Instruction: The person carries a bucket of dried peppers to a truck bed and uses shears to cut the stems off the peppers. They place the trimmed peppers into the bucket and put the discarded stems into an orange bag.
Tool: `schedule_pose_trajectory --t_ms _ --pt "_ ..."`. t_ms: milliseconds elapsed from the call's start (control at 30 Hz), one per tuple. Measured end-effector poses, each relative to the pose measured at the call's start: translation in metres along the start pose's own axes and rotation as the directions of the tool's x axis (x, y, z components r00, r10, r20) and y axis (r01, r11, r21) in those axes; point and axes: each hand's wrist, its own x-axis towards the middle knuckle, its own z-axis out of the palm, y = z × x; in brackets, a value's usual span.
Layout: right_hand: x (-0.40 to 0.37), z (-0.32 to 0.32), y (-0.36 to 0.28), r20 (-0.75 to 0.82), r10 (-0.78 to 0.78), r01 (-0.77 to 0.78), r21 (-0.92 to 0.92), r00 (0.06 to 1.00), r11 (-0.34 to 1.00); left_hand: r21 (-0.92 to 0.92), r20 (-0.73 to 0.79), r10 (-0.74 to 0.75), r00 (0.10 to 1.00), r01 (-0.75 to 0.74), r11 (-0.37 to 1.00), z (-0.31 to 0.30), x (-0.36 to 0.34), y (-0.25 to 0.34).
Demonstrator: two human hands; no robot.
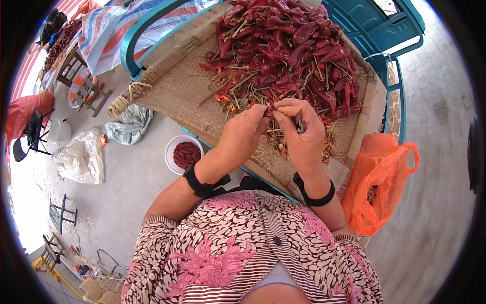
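Note:
My left hand (244,133) is closed in a pinch on a dried red chili pepper (269,111), held over the near edge of the heap. Meeting it from the right, my right hand (304,134) has thumb and forefinger together at the same pepper's end. A small dark metal tool (300,121), perhaps snips, sits in the curl of my right fingers; most of it is hidden. Beyond both hands, a large heap of dried red chili peppers (288,50) lies on a woven tray (177,93), with loose stems and broken bits at its near side.
A white bucket (169,161) holding red peppers stands on the floor at left. An orange plastic bag (377,177) hangs at the tray's right. Teal metal rails (132,45) frame the tray. Plastic sacks (81,157) and small stools lie farther left; another person (52,25) is far back.

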Motion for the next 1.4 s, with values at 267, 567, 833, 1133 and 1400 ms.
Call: schedule_pose_trajectory --t_ms 267,567,833,1133,1400 --pt "-0.004 0.01 0.018 0.039 -0.472 0.445 -0.407 0.881 0.797 -0.632 0.235 -0.508 0.828 0.528 0.567 0.006 0.003 0.02" --pt "-0.008 -0.008 -0.014 0.106 0.273 -0.29 0.472 0.956 0.832 -0.77 0.48 -0.199 0.855 0.519 0.371 -0.017 0.0 0.021" --pt "-0.014 -0.015 -0.005 0.353 0.358 -0.477 0.803 0.864 0.358 -0.778 0.546 -0.063 0.835 0.533 0.331 -0.017 -0.002 0.015" --pt "-0.011 -0.029 -0.009 0.247 0.356 -0.397 0.799 0.901 0.452 -0.748 0.523 -0.043 0.851 0.483 0.456 -0.013 0.003 0.022" --pt "-0.018 -0.031 -0.003 0.046 0.415 -0.312 0.735 0.909 0.603 -0.46 0.434 -0.044 0.9 0.263 0.848 -0.017 0.003 0.022"
